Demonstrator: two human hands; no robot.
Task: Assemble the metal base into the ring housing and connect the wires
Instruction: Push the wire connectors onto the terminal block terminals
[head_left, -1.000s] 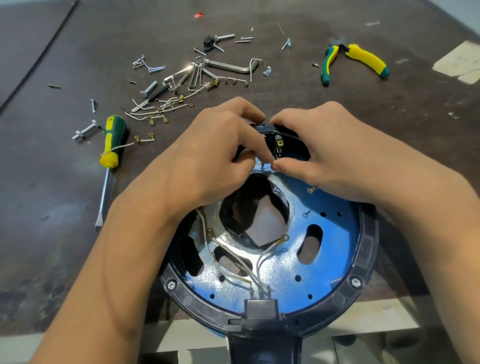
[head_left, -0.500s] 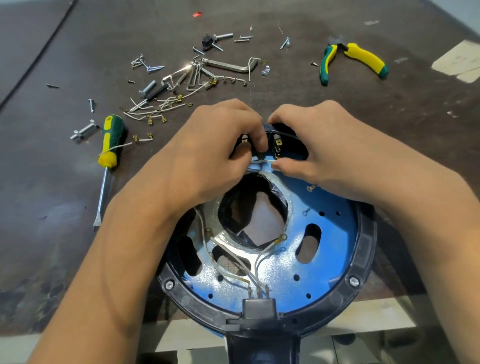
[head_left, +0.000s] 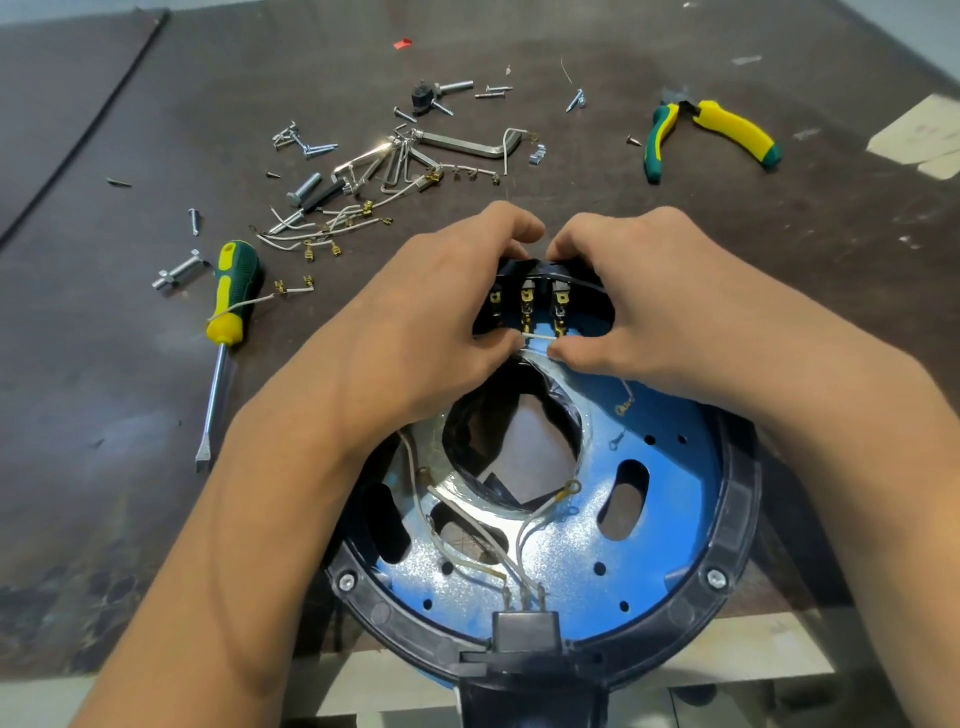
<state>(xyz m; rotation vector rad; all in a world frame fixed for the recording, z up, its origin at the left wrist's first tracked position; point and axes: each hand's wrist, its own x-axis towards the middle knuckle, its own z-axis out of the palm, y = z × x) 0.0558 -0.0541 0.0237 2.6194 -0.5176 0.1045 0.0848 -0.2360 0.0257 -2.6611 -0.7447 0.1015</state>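
Head view, looking down on a scuffed dark brown tabletop (head_left: 156, 364). At its near edge, lying flat, a round black plastic ring housing (head_left: 735, 519), with a screw head showing on the ring at left and at right. Seated inside it, a round metal base with a blue film and a large central hole (head_left: 571, 566). At the housing's far side, between both hands, a black terminal block with three columns of brass tabs (head_left: 530, 301). Left hand (head_left: 415, 322) curled round the block's left end, fingers over the far face, thumb on the near side. Right hand (head_left: 665, 296) curled likewise round the right end. Stretched between the two thumb tips, just below the brass tabs, a short white wire (head_left: 537, 336); perhaps pinched, perhaps only pressed, too small to tell. At the near rim, a small black connector box (head_left: 524, 631), with thin white leads (head_left: 519, 545) running from it across the blue base, one ending in a ring lug beside the central hole. Well to the left on the table, a flat-blade screwdriver with a green and yellow handle (head_left: 228, 291). Beyond the hands, a scatter of screws, bolts and white wires with brass clips (head_left: 332, 228), and a bent silver hex key (head_left: 467, 144). Far right, pliers with yellow and green handles (head_left: 711, 130).
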